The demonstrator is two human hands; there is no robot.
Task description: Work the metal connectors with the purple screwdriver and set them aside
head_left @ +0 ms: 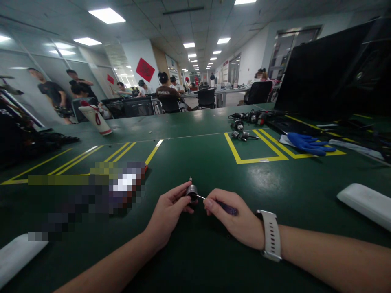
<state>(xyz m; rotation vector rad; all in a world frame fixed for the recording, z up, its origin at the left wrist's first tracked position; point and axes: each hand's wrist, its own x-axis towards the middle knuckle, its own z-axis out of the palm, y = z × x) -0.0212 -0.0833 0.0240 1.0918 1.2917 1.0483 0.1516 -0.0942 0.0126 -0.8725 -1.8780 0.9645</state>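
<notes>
Between the thumb and fingers of my left hand point(172, 205) is a small round metal part point(192, 190) with a thin shaft pointing away from me. Its hollow end faces my right hand. My right hand point(230, 209), with a light watch strap on the wrist, is closed around a screwdriver point(228, 208) with a dark purple handle. The thin metal shank of the screwdriver reaches left to the opening of the metal part. Whether the tip is inside or only at the rim, I cannot make out. Both hands are just above the green table point(195, 260).
Several metal parts point(240, 126) with dark cables lie at the back right, near a blue glove point(308, 143) and a large black monitor point(330, 73). A blurred-out device point(125, 183) is on the left. White blocks point(366, 203) flank both sides. A white cylinder point(96, 119) stands tilted at back left.
</notes>
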